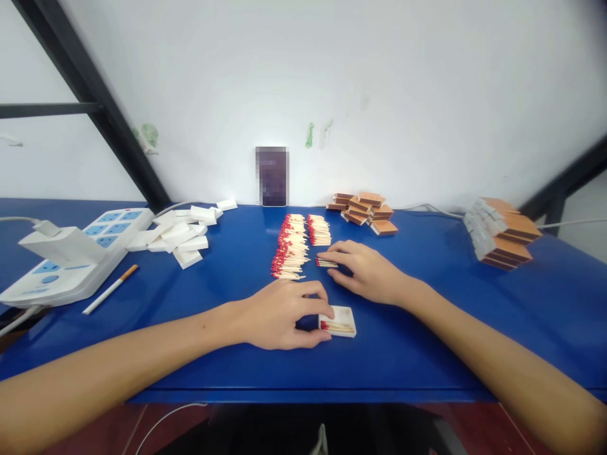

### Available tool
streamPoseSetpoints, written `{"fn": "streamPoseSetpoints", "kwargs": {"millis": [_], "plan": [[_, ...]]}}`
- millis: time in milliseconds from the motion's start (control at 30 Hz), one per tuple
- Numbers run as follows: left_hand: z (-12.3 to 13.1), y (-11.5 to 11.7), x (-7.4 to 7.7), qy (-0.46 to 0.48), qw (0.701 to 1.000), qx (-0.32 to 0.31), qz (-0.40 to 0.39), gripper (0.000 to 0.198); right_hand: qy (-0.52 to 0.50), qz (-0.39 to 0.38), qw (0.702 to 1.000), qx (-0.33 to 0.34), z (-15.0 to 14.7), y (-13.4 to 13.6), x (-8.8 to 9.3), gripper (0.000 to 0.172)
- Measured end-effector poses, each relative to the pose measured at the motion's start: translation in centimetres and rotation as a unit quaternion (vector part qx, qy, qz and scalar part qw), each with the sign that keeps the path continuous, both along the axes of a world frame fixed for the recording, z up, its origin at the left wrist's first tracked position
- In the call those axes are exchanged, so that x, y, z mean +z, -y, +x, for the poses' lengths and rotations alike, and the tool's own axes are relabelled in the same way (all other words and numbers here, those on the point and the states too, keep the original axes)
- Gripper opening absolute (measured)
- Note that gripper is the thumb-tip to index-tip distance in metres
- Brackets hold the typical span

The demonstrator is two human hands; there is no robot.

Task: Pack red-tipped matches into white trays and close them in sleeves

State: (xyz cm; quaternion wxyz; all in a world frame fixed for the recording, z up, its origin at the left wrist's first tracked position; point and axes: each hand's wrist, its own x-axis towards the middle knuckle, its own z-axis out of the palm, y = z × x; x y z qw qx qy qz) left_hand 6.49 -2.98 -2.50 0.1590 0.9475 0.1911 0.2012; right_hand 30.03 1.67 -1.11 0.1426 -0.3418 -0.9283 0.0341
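Note:
A small white matchbox tray (349, 314) lies near the front of the blue table, with a few red-tipped matches (340, 327) in it. My left hand (290, 316) grips its left end between thumb and fingers. Farther back, my right hand (363, 270) has its fingers around a small group of matches (326, 262) on the table. Behind the hands lie a long pile of red-tipped matches (291, 246) and a shorter pile (319, 230) to its right.
White trays (177, 234) are heaped at left, beside a power strip (78, 259) and a cigarette (111, 289). Orange-brown matchbox sleeves (370, 208) lie at the back, and stacked ones (507, 234) at right. A pixelated dark object (274, 177) leans on the wall.

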Motion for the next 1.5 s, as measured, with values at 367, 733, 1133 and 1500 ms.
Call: {"fn": "streamPoseSetpoints", "kwargs": {"millis": [367, 733, 1133, 1500], "plan": [[0.03, 0.03, 0.09, 0.001, 1.0, 0.002, 0.002, 0.025, 0.002, -0.004, 1.0, -0.016, -0.08, -0.01, 0.07, 0.035], [-0.01, -0.01, 0.0, -0.001, 1.0, 0.002, 0.007, 0.025, 0.013, 0.002, 1.0, -0.019, -0.33, 0.17, 0.28, 0.031], [0.03, 0.04, 0.07, -0.003, 1.0, 0.001, 0.01, 0.024, 0.008, 0.003, 1.0, -0.017, -0.28, 0.11, 0.03, 0.033], [0.01, -0.05, 0.03, -0.006, 1.0, 0.005, 0.008, 0.024, 0.006, 0.005, 1.0, -0.018, -0.22, -0.1, -0.35, 0.033]]}}
